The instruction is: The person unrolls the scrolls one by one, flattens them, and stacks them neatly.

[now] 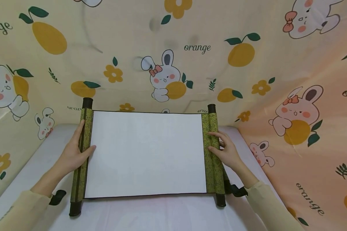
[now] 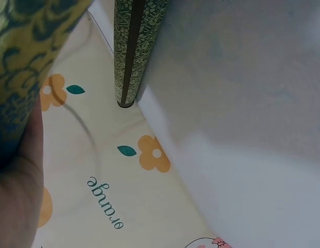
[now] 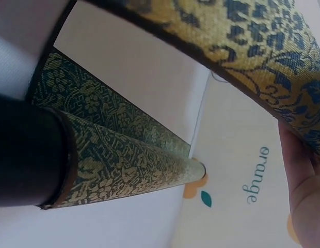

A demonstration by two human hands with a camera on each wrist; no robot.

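A hanging scroll (image 1: 147,154) is spread between both hands in the head view, its blank white sheet turned toward me. Green-gold patterned fabric covers the left roller (image 1: 78,183) and the right roller (image 1: 213,166), which have black end caps. My left hand (image 1: 70,155) grips the left roller, thumb reaching over to the edge of the sheet. On the other side my right hand (image 1: 226,152) grips the right roller between thumb and fingers. Each wrist view shows patterned fabric close up, with the left hand (image 2: 18,201) and the right hand (image 3: 310,201) partly cut off by the frame.
A white cloth (image 1: 138,215) covers the table below the scroll. Behind and at the sides hangs a printed curtain (image 1: 133,38) with rabbits and oranges. Black ribbons dangle near the left sleeve (image 1: 37,205) and the right sleeve (image 1: 269,205).
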